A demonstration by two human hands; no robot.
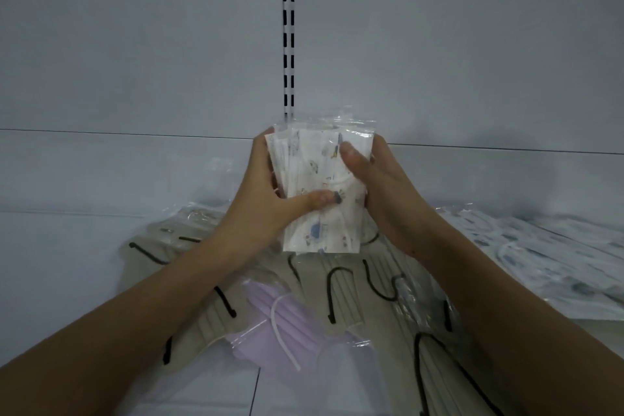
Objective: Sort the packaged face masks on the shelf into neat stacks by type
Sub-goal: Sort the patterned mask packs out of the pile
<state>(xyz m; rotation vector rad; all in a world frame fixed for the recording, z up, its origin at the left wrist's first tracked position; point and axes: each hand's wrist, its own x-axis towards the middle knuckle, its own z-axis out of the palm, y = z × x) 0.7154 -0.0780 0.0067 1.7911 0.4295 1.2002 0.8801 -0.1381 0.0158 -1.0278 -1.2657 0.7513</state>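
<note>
Hands square up printed mask packets (pixel 320 189) above shelf (pixel 101 172): left hand (pixel 270 199), right hand (pixel 381 189) gripping opposite edges, long axis upright; matching pile (pixel 553 267), apparently, lies right, nearer right hand.

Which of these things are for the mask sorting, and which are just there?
For the job:
- cartoon-print masks, held upright in the grip of left hand and right hand
- beige masks with black ear loops
- purple mask pack
- white-and-blue masks, piled at right
- shelf

Just there:
- slotted upright rail
- back panel
</note>
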